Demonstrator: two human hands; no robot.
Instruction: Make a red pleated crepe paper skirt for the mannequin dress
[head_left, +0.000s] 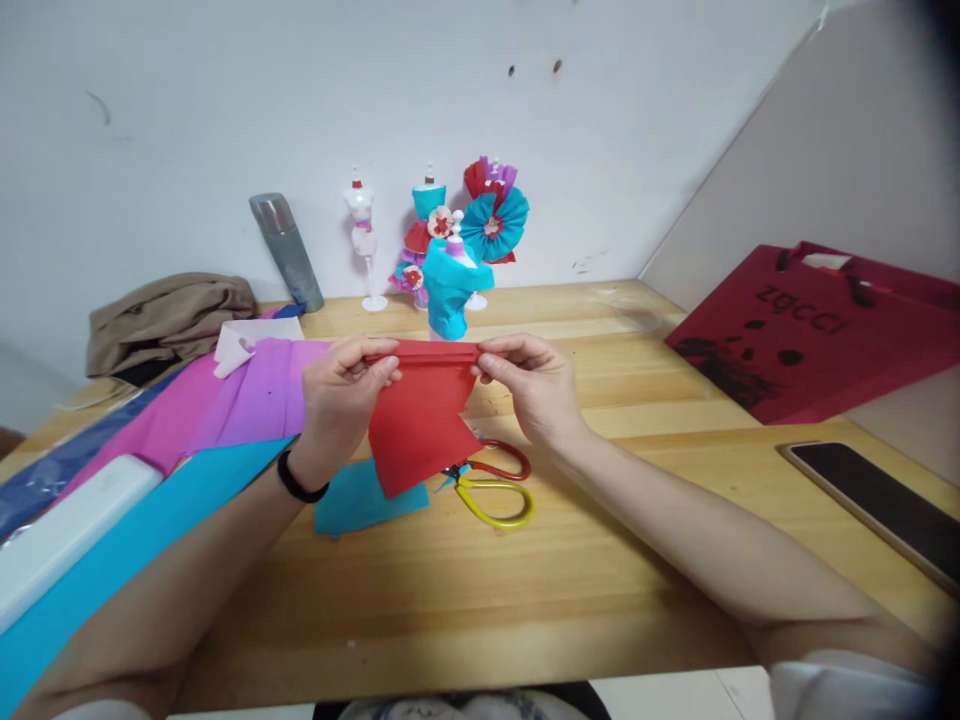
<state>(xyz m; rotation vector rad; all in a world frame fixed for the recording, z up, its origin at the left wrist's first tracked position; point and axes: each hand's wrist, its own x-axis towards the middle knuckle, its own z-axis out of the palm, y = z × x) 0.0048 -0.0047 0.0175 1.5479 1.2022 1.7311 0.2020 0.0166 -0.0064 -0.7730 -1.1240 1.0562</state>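
Holds red paper [420, 430], probably light, soft and easily torn, over the table [637, 385] and partly hiding the scissors [487, 484], with left grip [341, 385] and right grip [538, 388] pinched narrow on opposite ends of the folded top edge, likely the sturdiest hold.

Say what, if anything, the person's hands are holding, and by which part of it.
The left hand and right hand hold the red sheet by its folded top edge, one towards each end.

A slim, plain black band [292, 484] circles the left wrist [313, 462]; whitish sleeves [847, 690] end near bare forearms [675, 520].
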